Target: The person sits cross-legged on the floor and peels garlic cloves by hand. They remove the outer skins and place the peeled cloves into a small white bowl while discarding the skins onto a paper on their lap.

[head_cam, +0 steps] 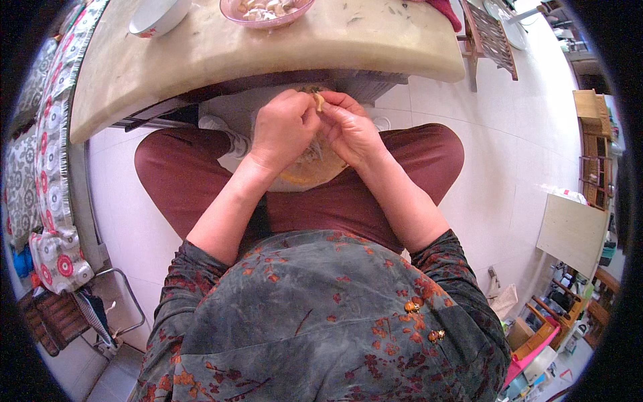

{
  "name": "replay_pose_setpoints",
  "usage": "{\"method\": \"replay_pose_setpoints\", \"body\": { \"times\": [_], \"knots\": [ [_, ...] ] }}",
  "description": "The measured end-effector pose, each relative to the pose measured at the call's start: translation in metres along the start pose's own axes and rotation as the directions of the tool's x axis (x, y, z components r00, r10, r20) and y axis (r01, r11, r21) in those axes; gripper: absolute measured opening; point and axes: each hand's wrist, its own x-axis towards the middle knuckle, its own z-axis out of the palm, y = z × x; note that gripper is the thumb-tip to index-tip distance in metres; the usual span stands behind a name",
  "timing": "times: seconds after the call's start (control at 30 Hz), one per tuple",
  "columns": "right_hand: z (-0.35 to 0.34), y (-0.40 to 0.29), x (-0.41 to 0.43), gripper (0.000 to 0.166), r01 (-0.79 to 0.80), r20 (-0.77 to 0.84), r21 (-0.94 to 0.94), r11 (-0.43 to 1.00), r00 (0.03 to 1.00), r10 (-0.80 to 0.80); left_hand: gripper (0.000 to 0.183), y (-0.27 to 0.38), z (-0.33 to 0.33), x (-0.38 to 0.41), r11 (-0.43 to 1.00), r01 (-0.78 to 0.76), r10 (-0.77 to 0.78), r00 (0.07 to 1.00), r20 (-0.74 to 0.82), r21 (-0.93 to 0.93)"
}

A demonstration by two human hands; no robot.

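Note:
A small pale-yellow piece [319,102], which looks like a garlic clove, sits between the fingertips of both hands. My right hand [353,131] pinches it between thumb and forefinger. My left hand [285,125] is curled against its other side, with the fingertips partly hidden. Under the hands, between the knees, is a round container lined with clear plastic [301,176]; the hands cover much of it. A pink translucent bowl [271,23] of whitish pieces, seemingly garlic too, stands on the table ahead.
The thick-edged stone-look table [201,60] spans the front, above the knees. A white bowl [159,19] stands at its left and a dark red cloth [446,12] at its right corner. A wooden folding chair [490,37] is beyond. A patterned covered seat [52,151] lines the left.

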Motion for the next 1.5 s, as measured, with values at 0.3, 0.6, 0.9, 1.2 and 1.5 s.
{"method": "replay_pose_setpoints", "body": {
  "times": [0.3,0.6,0.9,1.2,1.5],
  "knots": [
    [0.002,-0.004,-0.002,0.014,-0.038,-0.021,-0.010,0.999,0.999,0.038,0.003,-0.003,-0.016,0.006,0.999,0.018,-0.014,0.998,-0.068,0.051],
    [-0.007,-0.007,-0.003,0.019,-0.120,0.138,0.091,0.989,0.985,0.106,0.003,-0.010,-0.023,0.011,0.997,0.069,-0.065,0.992,-0.109,0.027],
    [-0.009,-0.010,-0.003,0.018,-0.160,0.239,0.114,0.981,0.963,0.129,0.004,-0.016,-0.023,0.006,0.991,0.075,-0.070,0.996,0.051,-0.108],
    [-0.002,-0.011,-0.005,0.016,-0.056,0.121,0.034,0.998,0.991,0.051,0.010,-0.009,-0.024,0.002,0.932,0.267,-0.222,0.955,0.198,-0.244],
    [0.002,-0.013,-0.005,0.012,0.000,0.104,-0.016,1.000,0.995,0.002,0.005,0.004,-0.025,0.004,0.970,0.120,-0.099,0.989,0.106,-0.214]
  ]
}}
